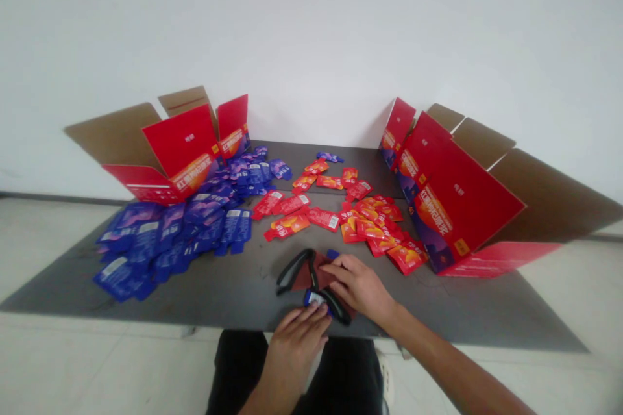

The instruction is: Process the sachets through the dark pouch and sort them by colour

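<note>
Near the table's front edge lies a dark-red flat piece with two curved black strips on it. My right hand pinches the dark-red piece from the right, thumb and fingers together. A bit of blue shows just behind those fingers. My left hand lies at the table edge, its fingers over a small blue and white packet beside the lower black strip. A pale strip shows under the left palm; I cannot make out what it is.
Blue sachets form a large heap on the left. Red and orange sachets lie scattered in the middle and right, with one blue sachet behind. Open red cartons stand at left, with others at right. A white wall stands behind.
</note>
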The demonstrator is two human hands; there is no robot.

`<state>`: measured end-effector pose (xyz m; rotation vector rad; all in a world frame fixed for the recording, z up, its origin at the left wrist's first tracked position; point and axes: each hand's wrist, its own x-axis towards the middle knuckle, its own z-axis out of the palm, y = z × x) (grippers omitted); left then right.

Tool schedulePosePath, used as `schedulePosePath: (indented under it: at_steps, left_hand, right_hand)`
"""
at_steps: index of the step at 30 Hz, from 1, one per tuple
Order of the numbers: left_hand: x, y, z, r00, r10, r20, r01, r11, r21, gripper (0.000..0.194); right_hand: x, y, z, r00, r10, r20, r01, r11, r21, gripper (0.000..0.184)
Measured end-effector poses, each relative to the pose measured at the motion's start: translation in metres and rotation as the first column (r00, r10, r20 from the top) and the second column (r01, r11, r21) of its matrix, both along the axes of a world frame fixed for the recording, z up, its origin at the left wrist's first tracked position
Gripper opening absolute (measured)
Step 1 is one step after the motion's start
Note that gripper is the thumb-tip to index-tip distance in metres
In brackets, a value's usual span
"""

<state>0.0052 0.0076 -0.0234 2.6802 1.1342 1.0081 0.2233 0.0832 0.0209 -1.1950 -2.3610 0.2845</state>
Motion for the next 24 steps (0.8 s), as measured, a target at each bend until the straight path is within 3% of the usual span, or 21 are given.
schedulePosePath:
  at_steps: [3,5,9,11,14,17,19,21,24]
  left_hand:
    - [-0.001,0.003,0.005,1.000,-0.031,-0.006,0.031,0.999,0.032,0.027]
    - [-0.001,0.003,0.004,1.000,-0.028,-0.008,0.028,0.999,0.041,0.027]
    - [0.002,-0.001,-0.006,0.999,0.036,0.016,-0.036,0.999,0.004,0.028]
    - [0.002,-0.001,-0.006,0.999,0.049,0.023,-0.049,0.999,-0.003,0.031]
    - [0.001,0.000,0.002,1.000,-0.010,-0.011,0.010,0.999,0.041,0.031]
    - [0.000,0.003,0.006,1.000,-0.019,-0.010,0.020,0.998,0.067,0.030]
    - [0.001,0.002,0.002,1.000,-0.009,0.010,0.008,0.997,0.070,0.029]
    - [0.004,0.000,-0.004,0.999,0.024,0.037,-0.026,0.999,0.042,0.029]
    - [0.006,-0.002,-0.010,0.995,0.086,0.058,-0.085,0.996,-0.015,0.036]
  right_hand:
    - [0.012,0.028,0.007,0.990,-0.127,0.067,0.123,0.991,0.055,0.028]
    - [0.011,0.027,0.014,0.990,-0.133,0.049,0.129,0.988,0.084,0.030]
    - [-0.006,-0.013,0.014,0.998,0.054,-0.015,-0.054,0.999,0.007,0.034]
    - [-0.008,-0.018,0.007,0.995,0.096,-0.027,-0.097,0.994,-0.040,0.032]
    - [0.003,0.010,0.002,0.998,-0.056,-0.001,0.056,0.998,0.004,0.030]
    - [0.014,0.035,0.012,0.984,-0.172,0.041,0.169,0.983,0.069,0.026]
    - [0.009,0.027,0.021,0.991,-0.136,0.017,0.134,0.987,0.084,0.029]
    - [-0.003,0.004,0.023,1.000,-0.020,-0.007,0.020,0.998,0.062,0.033]
    - [-0.016,-0.019,0.013,0.994,0.112,0.014,-0.112,0.993,-0.021,0.032]
